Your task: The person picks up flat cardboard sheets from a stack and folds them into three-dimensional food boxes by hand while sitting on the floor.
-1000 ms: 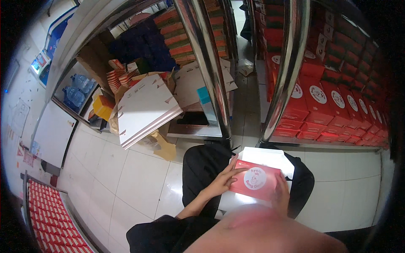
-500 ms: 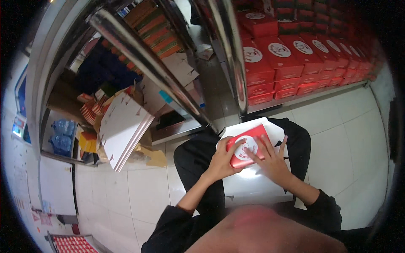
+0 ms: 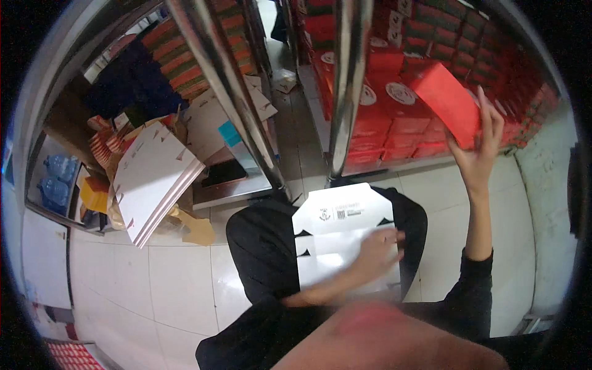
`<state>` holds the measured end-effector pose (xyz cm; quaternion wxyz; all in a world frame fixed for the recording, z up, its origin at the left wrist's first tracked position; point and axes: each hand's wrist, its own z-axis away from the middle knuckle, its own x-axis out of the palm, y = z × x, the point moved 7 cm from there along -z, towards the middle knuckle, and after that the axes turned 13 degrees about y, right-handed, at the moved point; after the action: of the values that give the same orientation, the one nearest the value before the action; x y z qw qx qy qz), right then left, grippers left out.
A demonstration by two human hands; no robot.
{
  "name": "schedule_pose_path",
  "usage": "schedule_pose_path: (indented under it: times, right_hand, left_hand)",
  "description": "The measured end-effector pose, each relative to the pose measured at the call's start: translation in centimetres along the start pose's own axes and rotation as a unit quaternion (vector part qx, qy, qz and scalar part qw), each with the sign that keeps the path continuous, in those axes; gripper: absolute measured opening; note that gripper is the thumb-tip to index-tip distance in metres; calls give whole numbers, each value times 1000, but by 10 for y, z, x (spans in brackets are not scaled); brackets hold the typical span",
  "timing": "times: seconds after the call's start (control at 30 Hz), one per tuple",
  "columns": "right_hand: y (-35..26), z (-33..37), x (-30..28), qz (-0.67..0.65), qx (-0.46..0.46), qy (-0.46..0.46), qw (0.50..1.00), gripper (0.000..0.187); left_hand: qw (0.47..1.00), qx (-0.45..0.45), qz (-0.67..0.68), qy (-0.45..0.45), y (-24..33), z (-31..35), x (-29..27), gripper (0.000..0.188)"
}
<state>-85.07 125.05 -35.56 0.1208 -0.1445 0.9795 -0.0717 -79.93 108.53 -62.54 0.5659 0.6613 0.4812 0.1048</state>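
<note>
From here I see the right hand [image 3: 478, 148] holding a red box [image 3: 449, 102] by its near end, thumb to one side and fingers to the other, probably for a firm hold with the arm so far out. Beyond that hand are the stacked red boxes [image 3: 407, 120]; whether the held one touches them I can't tell. The left hand [image 3: 373, 254] is blurred, fingers apparently curled, over flat white cardboard [image 3: 333, 246], grip unclear. Spread knees [image 3: 259, 246] seemingly give the cardboard its support.
</note>
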Motion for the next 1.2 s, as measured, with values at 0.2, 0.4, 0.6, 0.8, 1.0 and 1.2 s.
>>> schedule_pose_path:
  times: [0.2,0.4,0.6,0.8,1.0,1.2]
  right_hand:
    - [62,-37,162,3,-107,-34,994,76]
    - [129,-19,286,-66,-196,-226,952,58]
    - [185,7,313,-132,-126,-324,928,61]
    - [61,-2,228,74,-285,-186,938,48]
    - [-27,59,70,-19,-135,-176,975,29]
    - [-75,237,-29,-272,310,-426,805,21]
  left_hand:
    - [948,74,-260,171,15,32,71,59]
    - [955,-231,-88,163,-84,36,148,55]
    - [958,-254,34,133,-77,48,137,51]
    - [940,-287,147,107,-79,69,106,49]
    - [900,-341,262,74,-75,96,77,48]
    - [866,-335,367,54,-80,126,52,47]
